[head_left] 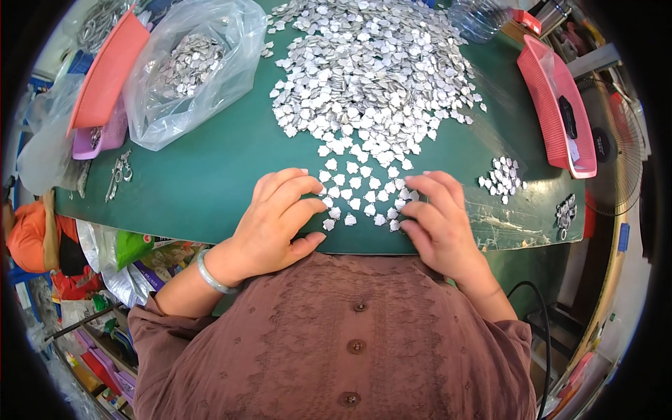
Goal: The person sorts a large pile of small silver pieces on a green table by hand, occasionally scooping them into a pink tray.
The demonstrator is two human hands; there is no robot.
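1. Both hands lie flat and empty-fingered, left hand point(280, 213) and right hand point(437, 217), flanking a spread of small silver pieces point(357, 199) at the table's point(210, 182) near edge.
2. A small sorted cluster point(504, 176) sits right; I judge little is done.
3. The big heap point(371, 70) remains.

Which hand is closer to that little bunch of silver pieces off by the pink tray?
The right hand. The small bunch lies on the green table just beyond that hand, toward the pink tray. The left hand rests on the far side of the spread-out pieces.
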